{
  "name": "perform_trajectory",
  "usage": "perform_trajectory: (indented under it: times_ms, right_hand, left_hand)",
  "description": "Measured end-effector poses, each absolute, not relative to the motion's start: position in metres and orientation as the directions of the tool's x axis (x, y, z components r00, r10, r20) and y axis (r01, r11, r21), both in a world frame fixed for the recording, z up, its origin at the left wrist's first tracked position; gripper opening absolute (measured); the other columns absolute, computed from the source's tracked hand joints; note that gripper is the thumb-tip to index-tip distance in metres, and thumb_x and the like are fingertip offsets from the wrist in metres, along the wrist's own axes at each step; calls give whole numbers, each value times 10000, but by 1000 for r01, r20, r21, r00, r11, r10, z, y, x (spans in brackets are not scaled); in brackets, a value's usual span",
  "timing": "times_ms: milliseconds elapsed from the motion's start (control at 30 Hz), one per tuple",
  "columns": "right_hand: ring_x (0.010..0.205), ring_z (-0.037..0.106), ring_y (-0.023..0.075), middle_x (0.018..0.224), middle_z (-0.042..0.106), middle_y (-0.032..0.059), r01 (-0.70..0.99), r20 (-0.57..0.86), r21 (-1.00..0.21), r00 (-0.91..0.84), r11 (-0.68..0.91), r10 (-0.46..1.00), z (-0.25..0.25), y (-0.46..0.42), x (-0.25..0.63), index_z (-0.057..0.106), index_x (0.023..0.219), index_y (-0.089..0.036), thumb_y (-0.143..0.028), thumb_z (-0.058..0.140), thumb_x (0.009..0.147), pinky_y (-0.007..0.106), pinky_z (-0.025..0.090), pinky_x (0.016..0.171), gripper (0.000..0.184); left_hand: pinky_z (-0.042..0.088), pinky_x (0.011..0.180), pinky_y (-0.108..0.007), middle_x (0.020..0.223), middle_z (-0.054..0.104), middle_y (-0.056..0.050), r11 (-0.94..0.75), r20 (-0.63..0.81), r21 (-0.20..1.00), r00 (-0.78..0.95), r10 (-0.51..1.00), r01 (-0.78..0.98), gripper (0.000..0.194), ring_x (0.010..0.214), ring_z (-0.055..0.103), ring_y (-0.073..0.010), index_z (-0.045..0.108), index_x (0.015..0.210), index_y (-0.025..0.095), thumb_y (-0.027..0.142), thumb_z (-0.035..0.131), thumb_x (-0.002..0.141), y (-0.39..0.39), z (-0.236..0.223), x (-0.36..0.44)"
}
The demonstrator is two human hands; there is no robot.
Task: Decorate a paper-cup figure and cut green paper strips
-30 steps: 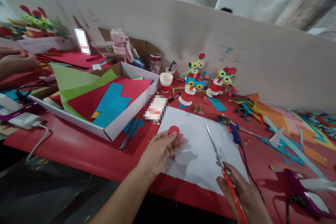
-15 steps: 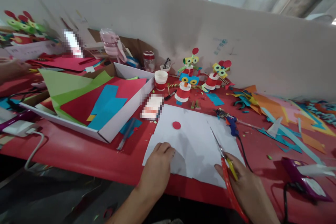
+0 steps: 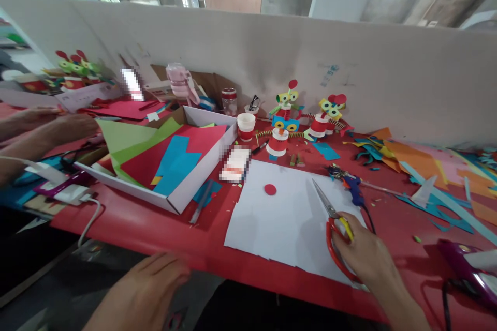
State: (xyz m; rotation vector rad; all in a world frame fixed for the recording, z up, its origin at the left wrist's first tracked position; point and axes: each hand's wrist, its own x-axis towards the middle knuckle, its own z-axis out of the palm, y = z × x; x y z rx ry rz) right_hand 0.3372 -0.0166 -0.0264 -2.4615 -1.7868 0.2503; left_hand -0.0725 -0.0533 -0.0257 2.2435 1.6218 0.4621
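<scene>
My right hand (image 3: 359, 248) is closed around the red and yellow handles of the scissors (image 3: 330, 209). Their blades look closed and point away from me, over a white sheet of paper (image 3: 267, 230). On that sheet lies a small red paper circle (image 3: 271, 190), left of the blade tips. My left hand (image 3: 145, 289) hovers in front of the table's near edge, back upward, fingers stretched out and slightly blurred. No object shows in it.
Left stands a white box (image 3: 173, 201) of coloured paper. Behind the sheet are a phone (image 3: 236, 164), paper cups (image 3: 246, 126) and cup robots (image 3: 277, 142). A glue gun (image 3: 354, 189) and paper scraps (image 3: 388, 158) lie right. Another person's hands (image 3: 66, 126) are far left.
My left hand has left the white sheet and moved left, past the table edge. My right hand keeps the scissors over the paper. The view has tilted up and turned left.
</scene>
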Motion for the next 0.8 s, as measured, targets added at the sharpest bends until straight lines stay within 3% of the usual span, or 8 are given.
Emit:
perform_trajectory:
  times_ms: [100, 200, 300, 400, 533, 633, 733, 800]
  right_hand:
    - [743, 712, 311, 804, 736, 130, 950, -64, -126, 280, -286, 958, -27, -12, 335, 534, 1277, -153, -402, 355, 926, 333, 431, 582, 467]
    - [794, 717, 321, 914, 732, 155, 963, -52, -44, 262, -265, 964, -24, -10, 333, 518, 1302, -162, -384, 349, 946, 349, 448, 606, 452]
    - [816, 718, 327, 1010, 708, 150, 965, -63, 23, 262, -261, 963, -19, -9, 330, 510, 1310, -197, -398, 327, 964, 363, 463, 615, 439]
    - [812, 717, 317, 1014, 689, 155, 961, -87, 53, 275, -271, 957, -16, -9, 327, 503, 1327, -193, -380, 307, 976, 363, 471, 615, 443]
    - [828, 708, 298, 1011, 675, 165, 957, -108, 70, 289, -283, 951, -17, -9, 326, 502, 1345, -192, -341, 322, 975, 356, 486, 624, 438]
    - [895, 681, 317, 1029, 658, 169, 954, -84, 108, 288, -279, 954, -15, -12, 325, 527, 1339, -195, -344, 345, 969, 382, 510, 646, 438]
    - [1030, 614, 361, 1126, 612, 190, 961, 72, 138, 229, -237, 971, -12, -11, 316, 605, 1265, -184, -272, 429, 930, 418, 520, 713, 389]
    - [1058, 596, 335, 1184, 594, 180, 988, 151, -32, 153, -150, 977, -11, -4, 303, 622, 1232, -174, -245, 452, 912, 399, 521, 755, 370]
  left_hand:
    - [510, 753, -323, 866, 758, -40, -327, 36, 490, 356, 934, 808, 394, 775, 683, -223, 743, 803, 290, 76, 424, 717, -39, -8, -26]
    - [478, 693, -287, 832, 734, -51, -321, -29, 571, 409, 912, 756, 314, 762, 665, -206, 724, 790, 259, 161, 433, 854, -20, -6, 13]
    - [463, 778, -317, 934, 724, -82, -307, -5, 574, 378, 926, 759, 259, 892, 660, -240, 712, 869, 220, 219, 455, 898, 13, -13, 47]
    - [452, 828, -369, 1058, 678, -161, -243, 15, 564, 285, 958, 789, 222, 989, 629, -299, 688, 1007, 156, 224, 520, 880, 56, -19, 82]
    - [416, 902, -399, 1101, 635, -185, -161, 38, 662, 182, 983, 732, 155, 1108, 545, -333, 662, 914, 138, 169, 677, 763, 96, -24, 116]
    - [426, 851, -361, 955, 664, -119, -131, 23, 733, 168, 985, 667, 133, 986, 585, -275, 634, 799, 166, 70, 665, 712, 104, -28, 120]
    - [435, 753, -320, 734, 646, -45, -86, -4, 827, 158, 987, 556, 117, 770, 600, -205, 605, 690, 188, 79, 607, 733, 101, -33, 112]
    - [442, 700, -293, 697, 647, -24, -54, -21, 889, 157, 987, 454, 80, 707, 597, -179, 611, 699, 193, 130, 595, 745, 98, -36, 107]
